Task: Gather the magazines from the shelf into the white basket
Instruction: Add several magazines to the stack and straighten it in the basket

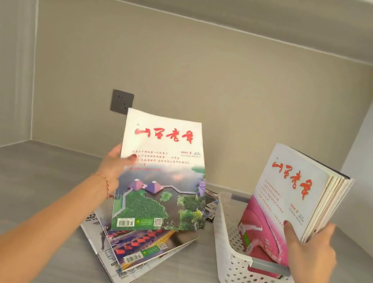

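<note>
My left hand holds a magazine with a green landscape cover by its left edge, lifted upright above a loose pile of magazines lying on the shelf. To the right stands the white perforated basket. In it a stack of magazines with a pink cover in front stands upright, leaning right. My right hand grips that stack at its lower right edge, thumb on the cover.
The grey shelf floor spreads to the left and front. A dark wall socket sits on the back wall behind the lifted magazine. Side walls close the shelf left and right; a board runs overhead.
</note>
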